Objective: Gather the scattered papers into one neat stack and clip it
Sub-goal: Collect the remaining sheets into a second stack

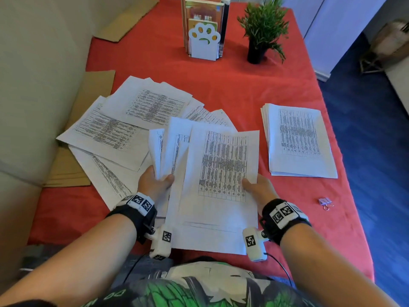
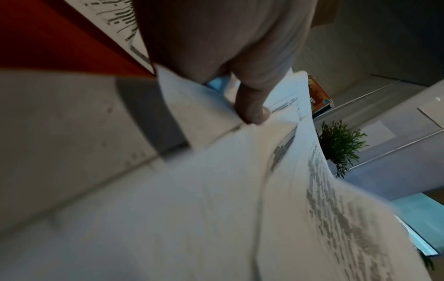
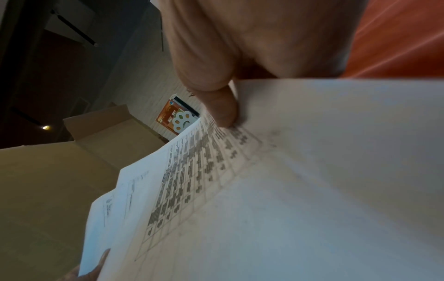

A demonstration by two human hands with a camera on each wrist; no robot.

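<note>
Both hands hold a loose bundle of printed sheets (image 1: 218, 173) above the red tablecloth, near my body. My left hand (image 1: 155, 180) pinches the bundle's left edge, thumb on top; the sheets there fan apart (image 2: 240, 171). My right hand (image 1: 257, 187) grips the right edge with the thumb pressed on the top page (image 3: 240, 161). More scattered papers (image 1: 132, 116) lie overlapped on the table at the left. A neat stack of papers (image 1: 298, 140) lies at the right. A small binder clip (image 1: 325, 203) rests on the cloth near the right edge.
A white paw-shaped bookend with books (image 1: 204, 32) and a potted green plant (image 1: 263, 29) stand at the table's far side. Flattened cardboard (image 1: 88, 103) lies along the left edge against a pale wall. The table's right edge (image 1: 345, 173) drops to blue floor.
</note>
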